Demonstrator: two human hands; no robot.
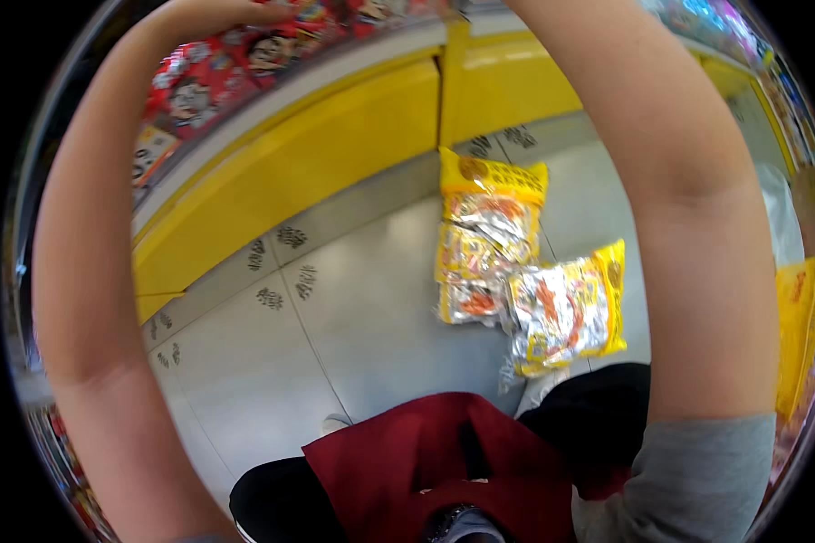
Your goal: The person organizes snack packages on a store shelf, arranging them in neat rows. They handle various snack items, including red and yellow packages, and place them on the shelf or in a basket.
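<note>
My left hand [241,12] is cut by the top edge of the head view, over red snack packets [207,91] with printed cartoon faces on a shelf. Whether its fingers grip a packet cannot be seen. My right forearm reaches up past the top edge, so my right hand is out of view. Below, on the tiled floor, lie two clear and yellow bags of small wrapped snacks. One bag [490,237] points towards the shelf base; the other bag [564,309] lies against its lower end, close to my knee.
A yellow shelf base [299,176] curves across the grey floor tiles [373,271]. Shiny packets [713,30] fill the upper right shelf. At the right stand a yellow package [798,332] and a white plastic bag [780,217], near part of another person's limb [812,210].
</note>
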